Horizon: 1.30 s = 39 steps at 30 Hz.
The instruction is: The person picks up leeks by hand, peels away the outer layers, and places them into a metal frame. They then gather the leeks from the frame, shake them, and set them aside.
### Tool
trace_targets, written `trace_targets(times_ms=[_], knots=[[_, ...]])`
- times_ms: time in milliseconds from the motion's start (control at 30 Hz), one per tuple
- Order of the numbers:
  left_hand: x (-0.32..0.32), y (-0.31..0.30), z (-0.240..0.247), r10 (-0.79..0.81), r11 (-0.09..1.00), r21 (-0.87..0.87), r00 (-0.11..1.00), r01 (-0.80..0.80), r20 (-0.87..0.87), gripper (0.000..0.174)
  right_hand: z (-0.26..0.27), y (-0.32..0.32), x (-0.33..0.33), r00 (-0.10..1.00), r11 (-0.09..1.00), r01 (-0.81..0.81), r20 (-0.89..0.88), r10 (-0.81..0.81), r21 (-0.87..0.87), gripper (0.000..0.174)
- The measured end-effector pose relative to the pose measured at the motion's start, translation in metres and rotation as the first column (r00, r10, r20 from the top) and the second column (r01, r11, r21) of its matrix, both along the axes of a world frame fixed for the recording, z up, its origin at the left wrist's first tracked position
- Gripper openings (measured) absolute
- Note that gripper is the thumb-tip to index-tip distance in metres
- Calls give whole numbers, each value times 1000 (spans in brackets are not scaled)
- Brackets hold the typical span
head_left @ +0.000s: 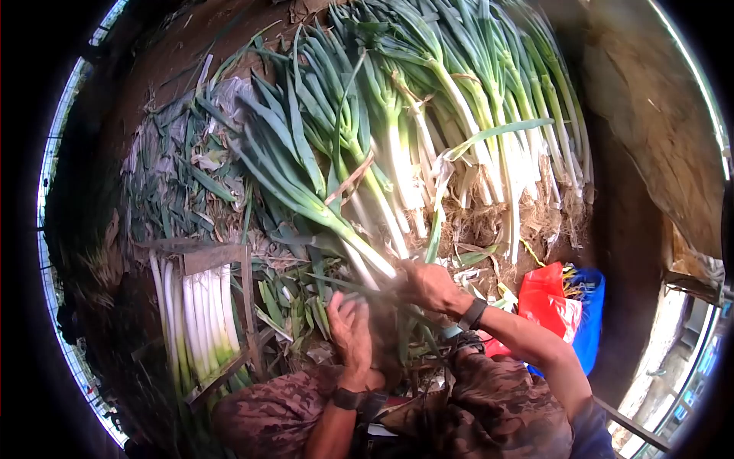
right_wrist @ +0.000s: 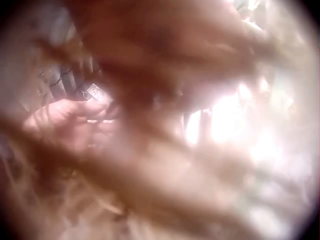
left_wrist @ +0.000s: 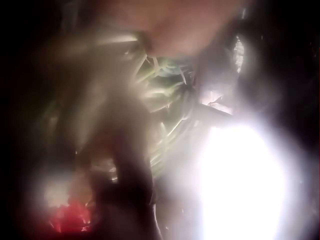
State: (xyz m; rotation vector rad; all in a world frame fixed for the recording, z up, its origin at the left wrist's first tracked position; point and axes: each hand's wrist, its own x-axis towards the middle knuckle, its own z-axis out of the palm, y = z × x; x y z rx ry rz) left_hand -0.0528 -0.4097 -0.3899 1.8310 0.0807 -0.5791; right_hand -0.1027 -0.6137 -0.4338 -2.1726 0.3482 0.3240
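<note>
We list: 1 long green-leaved, white-stemmed leek (head_left: 336, 222), its root end grasped by the right hand (head_left: 433, 288); 1 left hand (head_left: 352, 331), fingers loose, released, near it; 1 spread of green-and-white leeks (head_left: 511, 183) lying beyond.

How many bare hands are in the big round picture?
2: a bare left hand at the lower middle, and a bare right hand up and to its right, by the white end of a green-leaved leek.
</note>
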Motion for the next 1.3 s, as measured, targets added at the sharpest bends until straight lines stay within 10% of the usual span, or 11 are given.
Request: trace_targets(times_ms=[167,267,367,467,567,633,833,900,1067,1200,1300], knots=[[-2,-1,-13,-8,998,-68,992,0,-129,52,21,29,3,986,997,-79,149,81,-19,66],[6,-1,-9,-42,833,-419,714,-361,-699,54,21,45,5,925,967,-114,379,19,228,57],[17,12,-13,-130,832,-451,677,-322,-724,43,30,18,37,977,945,-213,84,198,250,38],[18,20,-14,-14,956,-233,767,-177,-642,37,15,-22,80,985,959,171,12,-173,-228,35],[8,22,-9,101,991,-43,931,-123,-350,34,-68,-64,103,925,717,341,354,-139,-608,67],[18,-1,43,104,995,29,955,-100,-278,36,-81,-90,121,928,873,188,-211,-308,-450,41],[42,-14,79,54,998,-22,977,-60,-204,48,-28,-106,109,963,918,182,-126,-239,-352,25],[54,-8,63,-62,969,-243,892,-54,-447,65,12,-100,82,957,906,291,-72,-282,307,24],[37,0,10,-65,945,-307,854,-113,-515,60,12,-5,-11,970,616,171,-21,-242,769,37],[25,-16,7,-109,889,-408,769,-207,-629,47,-4,38,-49,990,677,-137,90,104,723,47],[23,-10,0,-216,862,-426,559,-276,-800,54,4,14,-29,758,762,-647,103,645,-14,18]])
